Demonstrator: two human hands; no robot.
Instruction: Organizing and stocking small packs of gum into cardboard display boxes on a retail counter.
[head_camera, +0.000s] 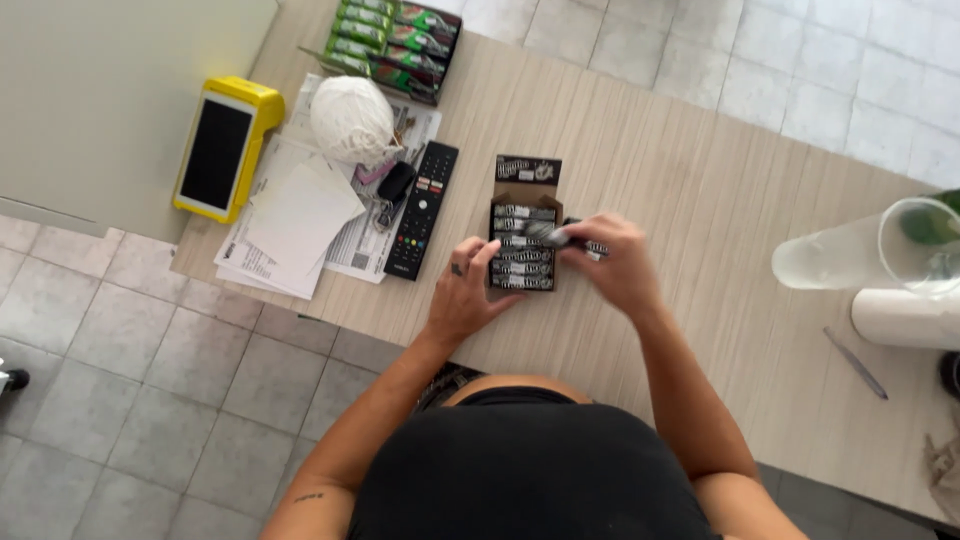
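Note:
An open brown cardboard display box (525, 190) lies on the wooden table (700, 200), filled with several black-and-white wrapped candy rolls (522, 262). My left hand (466, 290) rests at the box's near left corner, fingers against its side. My right hand (618, 262) is over the box's right edge and pinches one blurred black-and-white roll (548, 234) just above the rows in the box.
Left of the box lie a black remote control (421, 209), papers (300, 215), a white ball of string (350, 120), a yellow card terminal (217, 150) and a box of green candy packs (395, 35). At right stand a clear glass jug (870, 255), a white roll (905, 318) and a pen (855, 363).

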